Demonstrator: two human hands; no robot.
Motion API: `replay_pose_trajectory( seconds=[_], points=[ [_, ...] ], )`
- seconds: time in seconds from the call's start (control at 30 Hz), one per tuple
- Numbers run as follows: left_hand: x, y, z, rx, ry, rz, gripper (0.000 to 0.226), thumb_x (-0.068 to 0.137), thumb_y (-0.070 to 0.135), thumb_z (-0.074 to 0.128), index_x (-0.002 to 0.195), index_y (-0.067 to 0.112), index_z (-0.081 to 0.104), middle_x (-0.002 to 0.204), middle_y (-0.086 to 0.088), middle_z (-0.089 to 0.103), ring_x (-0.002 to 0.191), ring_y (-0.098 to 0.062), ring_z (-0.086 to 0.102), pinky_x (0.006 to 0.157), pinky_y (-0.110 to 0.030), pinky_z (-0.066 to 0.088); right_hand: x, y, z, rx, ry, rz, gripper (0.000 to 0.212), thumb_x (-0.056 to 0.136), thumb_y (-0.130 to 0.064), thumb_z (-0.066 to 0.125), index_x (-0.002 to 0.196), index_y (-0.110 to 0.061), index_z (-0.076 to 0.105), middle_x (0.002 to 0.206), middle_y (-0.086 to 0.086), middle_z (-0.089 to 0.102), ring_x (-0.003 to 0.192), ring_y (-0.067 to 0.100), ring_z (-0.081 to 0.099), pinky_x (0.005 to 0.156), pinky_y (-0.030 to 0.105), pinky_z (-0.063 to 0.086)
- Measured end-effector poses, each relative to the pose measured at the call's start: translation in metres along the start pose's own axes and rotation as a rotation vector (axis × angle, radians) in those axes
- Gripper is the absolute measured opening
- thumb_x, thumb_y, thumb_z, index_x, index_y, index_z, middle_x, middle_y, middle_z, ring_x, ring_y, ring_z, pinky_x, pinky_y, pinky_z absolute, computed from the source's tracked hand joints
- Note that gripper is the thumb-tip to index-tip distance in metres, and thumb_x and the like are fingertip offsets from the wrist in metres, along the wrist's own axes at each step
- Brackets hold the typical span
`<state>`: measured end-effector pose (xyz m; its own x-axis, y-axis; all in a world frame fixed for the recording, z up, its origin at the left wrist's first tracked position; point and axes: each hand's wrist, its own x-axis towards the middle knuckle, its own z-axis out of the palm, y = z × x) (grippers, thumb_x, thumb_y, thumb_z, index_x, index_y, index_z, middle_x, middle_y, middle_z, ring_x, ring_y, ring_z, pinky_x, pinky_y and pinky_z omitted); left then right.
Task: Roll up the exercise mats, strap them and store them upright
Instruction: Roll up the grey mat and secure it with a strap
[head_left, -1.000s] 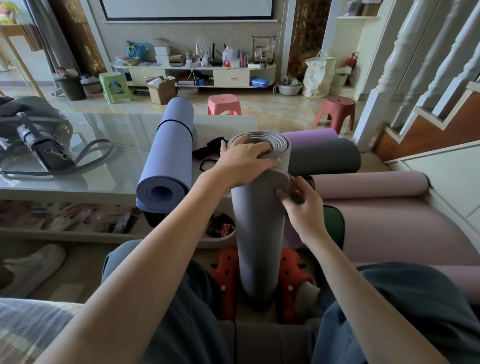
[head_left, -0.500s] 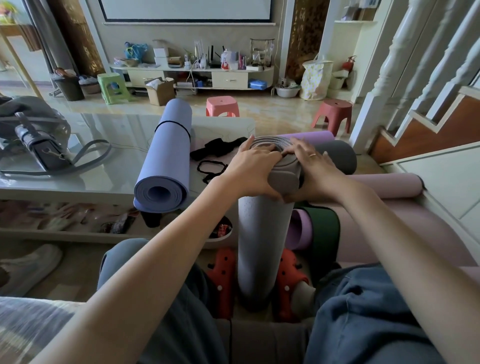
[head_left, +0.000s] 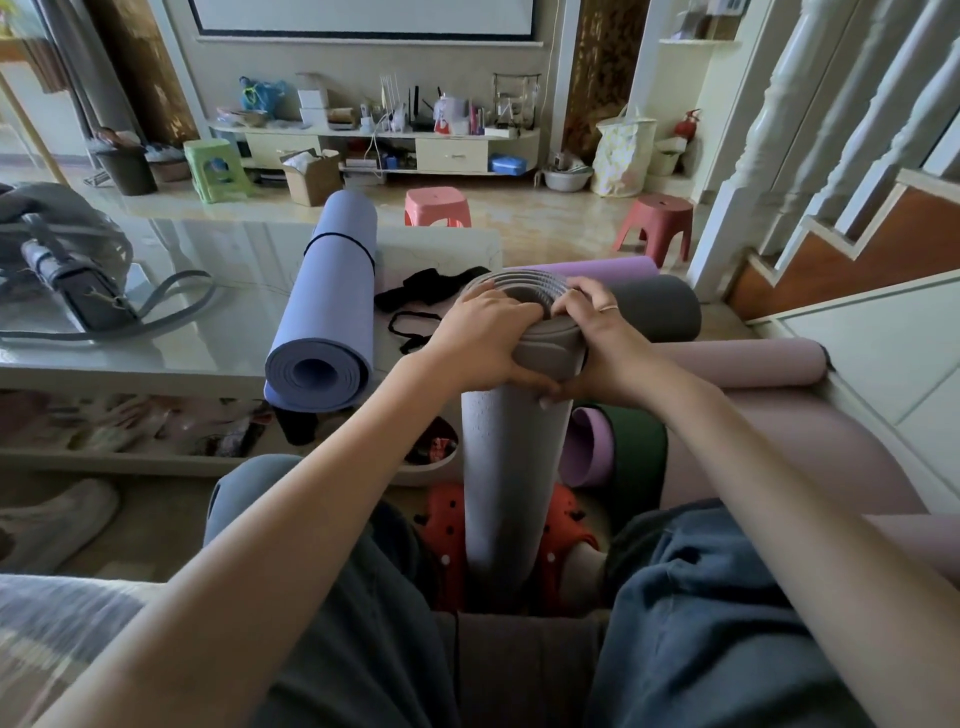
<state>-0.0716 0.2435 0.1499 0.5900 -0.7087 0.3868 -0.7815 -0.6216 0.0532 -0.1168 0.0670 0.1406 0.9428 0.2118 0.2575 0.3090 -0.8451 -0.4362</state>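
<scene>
Since a second ago the right hand (head_left: 605, 345) has come up off the side of the grey mat (head_left: 511, 441) to its top end, so now both hands wrap that end, left hand (head_left: 480, 340) at 9 o'clock of the roll, right at 3, fingers curled over the rim and thumbs meeting low on the front.

Looks to me like the tightening step: the roll is done but has no strap on it yet. It stands upright on the floor between the knees, with textured grey foam and the layers showing as a spiral on top.

Next move probably calls for one hand keeping the squeeze while the other fetches a black strap (head_left: 431, 291), lying on the table (head_left: 208, 332) at about 10 o'clock of the roll, just beside the already strapped blue mat (head_left: 332, 306).
</scene>
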Motion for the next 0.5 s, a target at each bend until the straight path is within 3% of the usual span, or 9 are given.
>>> replay_pose_trajectory(
  seconds=[0.1,0.2,0.27,0.33,0.37,0.4,0.5],
  points=[
    [-0.001,0.000,-0.005,-0.143,0.030,-0.029,0.053,0.067,0.076,0.055,0.074,0.024,0.050,0.076,0.011,0.047,0.086,-0.016,0.049,0.078,-0.025,0.027,-0.004,0.003,0.001,0.057,-0.006,0.007,0.089,0.052,-0.027,0.094,0.126,-0.016,0.044,0.156,0.008,0.004,0.136,0.007,0.011,0.105,0.018,0.017],
    [-0.003,-0.004,-0.009,-0.468,0.139,-0.163,0.043,0.079,0.059,0.062,0.080,0.015,0.062,0.083,0.006,0.056,0.083,-0.009,0.048,0.072,-0.016,0.035,-0.001,0.008,0.002,0.226,-0.017,-0.004,0.067,0.067,-0.035,0.085,0.121,-0.032,0.045,0.157,0.002,0.012,0.144,0.010,0.009,0.115,0.028,0.022],
    [0.000,-0.012,-0.014,-0.767,0.285,-0.305,0.037,0.085,0.049,0.059,0.082,0.012,0.065,0.083,-0.003,0.060,0.078,-0.011,0.052,0.073,-0.021,0.040,0.008,0.008,0.001,0.305,0.065,-0.002,0.051,0.080,-0.049,0.065,0.123,-0.028,0.048,0.140,-0.005,0.038,0.136,0.014,0.032,0.104,0.024,0.036],
    [0.002,-0.026,-0.015,-1.069,0.448,-0.436,0.029,0.092,0.037,0.055,0.078,0.013,0.063,0.077,-0.004,0.060,0.076,-0.016,0.055,0.079,-0.037,0.049,0.021,0.015,-0.003,0.376,0.250,0.110,0.048,0.097,-0.043,0.040,0.129,-0.008,0.048,0.116,-0.001,0.054,0.105,0.019,0.056,0.079,0.021,0.044],
    [0.003,-0.036,-0.012,-1.135,0.508,-0.497,0.026,0.096,0.028,0.054,0.078,0.010,0.061,0.077,-0.004,0.059,0.077,-0.017,0.056,0.081,-0.041,0.050,0.026,0.030,0.002,0.423,0.301,0.181,0.045,0.102,-0.041,0.032,0.131,-0.008,0.045,0.113,0.000,0.057,0.094,0.018,0.059,0.072,0.022,0.044],
    [0.003,-0.048,-0.008,-1.134,0.539,-0.551,0.022,0.097,0.020,0.053,0.079,0.008,0.059,0.077,-0.004,0.059,0.078,-0.017,0.056,0.082,-0.041,0.051,0.029,0.040,0.006,0.506,0.314,0.246,0.043,0.103,-0.042,0.028,0.130,-0.012,0.043,0.112,0.000,0.058,0.089,0.016,0.060,0.070,0.024,0.045],
    [0.003,-0.086,0.018,-0.936,0.484,-0.667,0.020,0.095,0.018,0.055,0.076,0.016,0.062,0.079,-0.001,0.065,0.080,-0.021,0.061,0.079,-0.039,0.052,0.056,0.063,0.025,0.393,0.189,0.319,0.035,0.102,-0.036,0.039,0.117,-0.007,0.052,0.094,0.002,0.061,0.083,0.018,0.061,0.064,0.021,0.049]
  ],
)
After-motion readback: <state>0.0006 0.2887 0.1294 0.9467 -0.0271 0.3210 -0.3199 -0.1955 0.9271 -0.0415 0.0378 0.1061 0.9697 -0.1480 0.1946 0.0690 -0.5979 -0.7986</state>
